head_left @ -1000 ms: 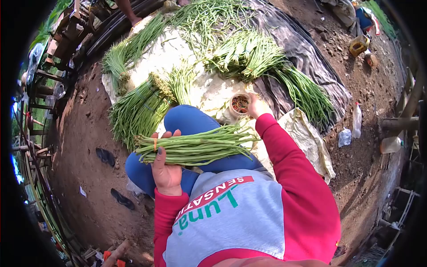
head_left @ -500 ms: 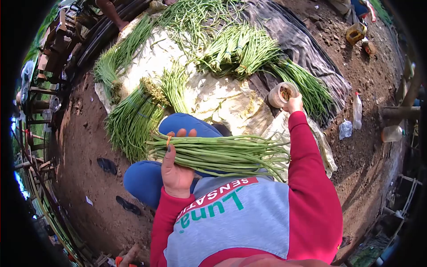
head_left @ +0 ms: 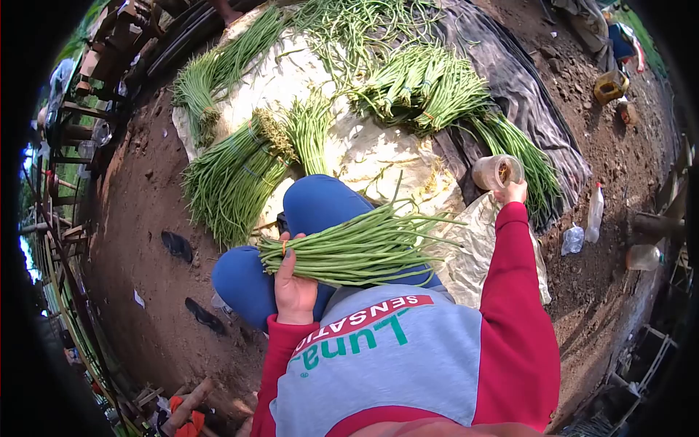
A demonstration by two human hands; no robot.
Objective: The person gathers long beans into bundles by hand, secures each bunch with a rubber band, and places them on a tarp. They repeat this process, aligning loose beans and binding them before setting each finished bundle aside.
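Observation:
A bundle of long green beans [head_left: 364, 247], tied near one end with an orange band, lies across my lap. My left hand [head_left: 294, 285] is wrapped round its banded end, the thumb on top. Out to the right, my right hand [head_left: 512, 192] grips the rim of a clear plastic container [head_left: 492, 172], which is tipped on its side with some brown bits inside. The container is beside a bean pile [head_left: 520, 156] at the edge of the dark cloth.
More bean bundles [head_left: 429, 84] and loose beans lie on the pale sheet [head_left: 393, 156] and dark cloth [head_left: 502, 58]. Black slippers [head_left: 204, 315] are on the soil at left. Bottles [head_left: 595, 213] and a yellow container [head_left: 610, 87] stand or lie at right.
The container in my right hand has tipped from showing its open top to lying more sideways. The bundle in my left hand has tilted, its loose ends now higher. The whole view has shifted slightly.

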